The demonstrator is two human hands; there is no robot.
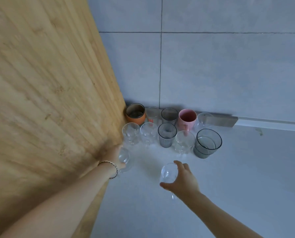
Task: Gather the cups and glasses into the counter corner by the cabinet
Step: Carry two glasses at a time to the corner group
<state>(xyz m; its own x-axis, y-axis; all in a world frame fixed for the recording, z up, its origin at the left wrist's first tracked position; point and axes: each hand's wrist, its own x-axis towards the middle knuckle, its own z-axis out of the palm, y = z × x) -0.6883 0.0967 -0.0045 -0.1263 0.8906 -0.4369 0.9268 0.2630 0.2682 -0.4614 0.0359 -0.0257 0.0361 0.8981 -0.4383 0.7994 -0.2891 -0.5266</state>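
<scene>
my left hand (115, 156) is wrapped around a clear stemmed glass (124, 158) right against the light wooden cabinet side (49, 91), at about nine o'clock from the middle of the pale grey table (229, 177); a thin beaded bracelet (111, 166) sits on that wrist. my right hand (181, 178) grasps a second clear stemmed glass (169, 173) by its bowl, thumb on the near side and fingers over the far side, at roughly six o'clock from the gathered group; i cannot tell whether its foot touches the table. the rest already stand in the corner in two rows. back row along the grey tiled wall (211, 66), from the cabinet outward: an orange round cup with a dark inside (136, 114), a clear tumbler with red print (152, 114), a smoky grey ribbed glass (169, 115), a pink mug (187, 119) and a clear rounded glass (204, 120). front row: a clear stemmed glass beside the cabinet (131, 133), another clear stemmed glass (148, 133), a second smoky grey ribbed glass (167, 134), one more clear stemmed glass (184, 140), and at three o'clock of the group a wide smoky grey tumbler (207, 143) that seems to be two nested together.
</scene>
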